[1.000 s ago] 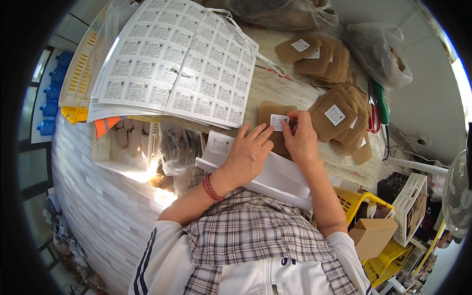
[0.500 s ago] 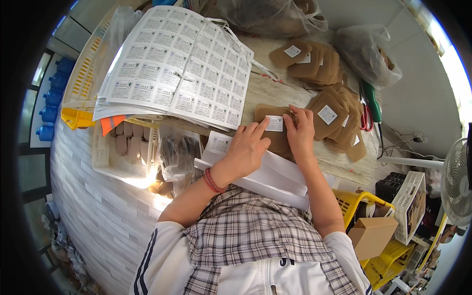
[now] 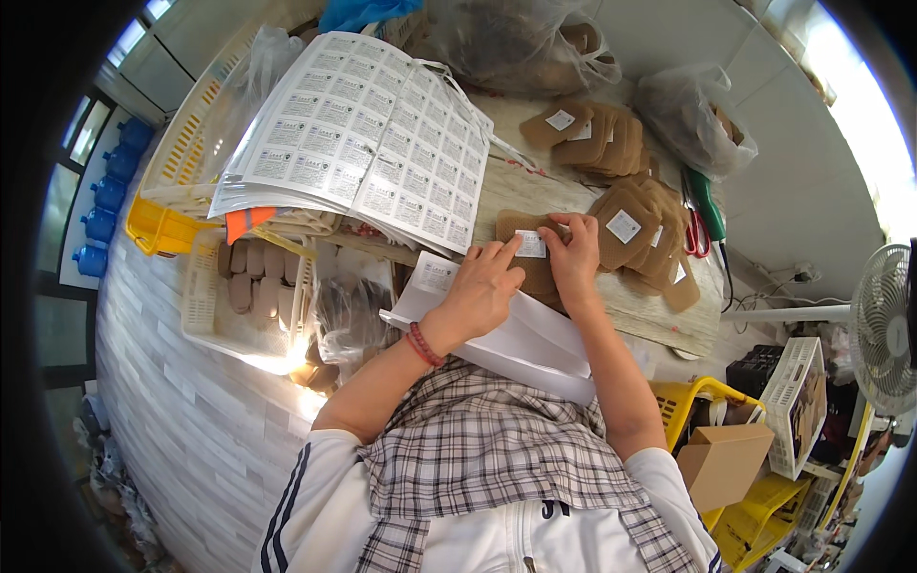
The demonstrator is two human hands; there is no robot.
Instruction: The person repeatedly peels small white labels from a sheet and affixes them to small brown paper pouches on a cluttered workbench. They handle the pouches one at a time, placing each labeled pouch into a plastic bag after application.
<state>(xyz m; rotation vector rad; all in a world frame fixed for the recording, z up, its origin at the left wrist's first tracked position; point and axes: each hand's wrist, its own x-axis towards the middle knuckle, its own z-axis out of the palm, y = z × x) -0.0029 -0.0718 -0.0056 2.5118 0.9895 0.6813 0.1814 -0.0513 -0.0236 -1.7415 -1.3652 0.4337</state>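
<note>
A small white label (image 3: 531,244) lies on a brown, textured pad with rounded corners (image 3: 514,222) at the table's front edge. My left hand (image 3: 480,289) rests with fingers stretched out, the index fingertip at the label's left edge. My right hand (image 3: 576,260) has its thumb and bent fingers together at the label's right edge and covers part of the pad. Under my wrists a mostly blank white backing sheet (image 3: 535,334) lies curled across my lap, with printed labels at its left end.
Labelled brown pads (image 3: 642,229) overlap on the right, with more pads (image 3: 602,143) behind them. Red-handled scissors (image 3: 697,234) lie beside a green-handled tool (image 3: 705,199). A stack of label sheets (image 3: 373,143) covers the left side. A yellow crate (image 3: 680,406) stands low on the right.
The whole view has shifted a little. Both hands stay at the label on the pad; the right fingers are slightly more bent in.
</note>
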